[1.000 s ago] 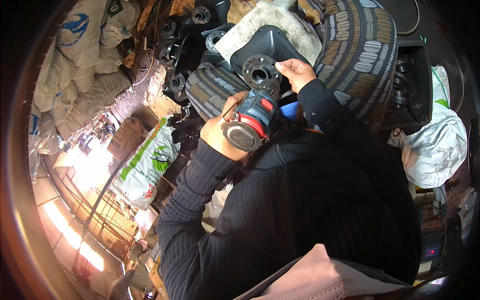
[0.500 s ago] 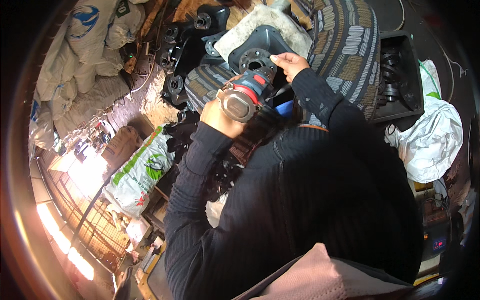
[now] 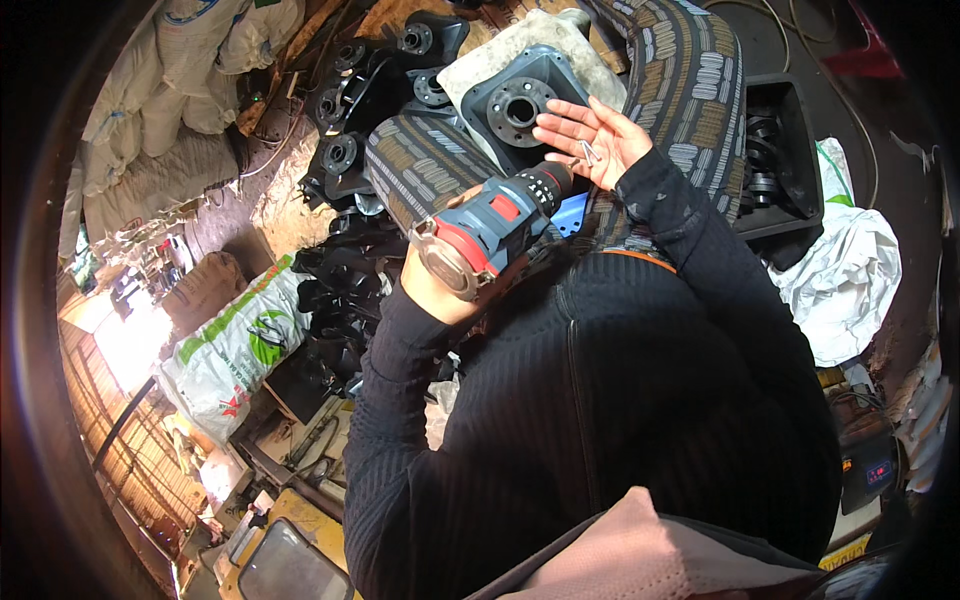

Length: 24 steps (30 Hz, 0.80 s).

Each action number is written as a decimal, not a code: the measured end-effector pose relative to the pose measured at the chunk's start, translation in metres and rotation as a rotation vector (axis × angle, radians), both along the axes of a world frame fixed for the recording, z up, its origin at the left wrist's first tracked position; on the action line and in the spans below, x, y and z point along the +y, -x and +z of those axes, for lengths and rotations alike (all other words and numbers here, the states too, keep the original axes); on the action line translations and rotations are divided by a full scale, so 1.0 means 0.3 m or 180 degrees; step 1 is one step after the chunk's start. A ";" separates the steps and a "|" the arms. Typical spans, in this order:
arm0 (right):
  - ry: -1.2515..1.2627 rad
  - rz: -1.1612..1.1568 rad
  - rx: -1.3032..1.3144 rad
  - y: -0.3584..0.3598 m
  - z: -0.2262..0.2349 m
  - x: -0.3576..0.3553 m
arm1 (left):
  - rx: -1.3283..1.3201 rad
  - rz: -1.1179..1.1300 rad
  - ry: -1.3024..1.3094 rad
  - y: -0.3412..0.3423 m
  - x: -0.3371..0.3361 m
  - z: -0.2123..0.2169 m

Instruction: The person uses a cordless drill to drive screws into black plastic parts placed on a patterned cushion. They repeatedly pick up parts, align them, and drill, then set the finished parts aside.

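My left hand (image 3: 440, 290) is closed around a blue-and-black cordless drill (image 3: 490, 225) with a red ring. The drill's chuck points up and right, close to my right hand (image 3: 600, 145). That hand is turned palm up with its fingers mostly extended, cradling a few small silver screws (image 3: 590, 153). Just left of its fingertips is a black metal part with a round, holed flange (image 3: 515, 110). This part rests on a dirty white pad (image 3: 575, 50) between my legs. A blue piece (image 3: 570, 215) shows below the chuck.
Several similar black flanged parts (image 3: 345, 155) are piled at left. To the right stands a black bin (image 3: 790, 215) with dark metal parts, beside a crumpled white sack (image 3: 850, 280). A printed white sack (image 3: 235, 350) lies at lower left. Cables (image 3: 860, 150) run along the floor at far right.
The drill has come back off the flange, toward me and down. My right hand has left the flange's edge and turned palm up, showing the screws.
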State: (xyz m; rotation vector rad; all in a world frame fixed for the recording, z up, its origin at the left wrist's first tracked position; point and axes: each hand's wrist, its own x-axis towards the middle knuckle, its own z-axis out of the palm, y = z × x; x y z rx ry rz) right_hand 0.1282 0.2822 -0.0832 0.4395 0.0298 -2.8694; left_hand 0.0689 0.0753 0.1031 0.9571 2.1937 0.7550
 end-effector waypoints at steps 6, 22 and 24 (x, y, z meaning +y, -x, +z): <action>0.0133 -0.0439 -0.0229 -0.015 -0.030 -0.062 | -0.0518 0.0443 -0.0152 -0.048 -0.014 -0.007; -0.0204 -0.0314 -0.0066 0.007 0.012 -0.092 | 0.1027 -0.0541 0.0078 0.029 -0.020 0.016; -0.0299 -0.0259 -0.0113 0.011 0.020 -0.091 | 0.1031 -0.0672 0.0082 0.042 -0.026 0.007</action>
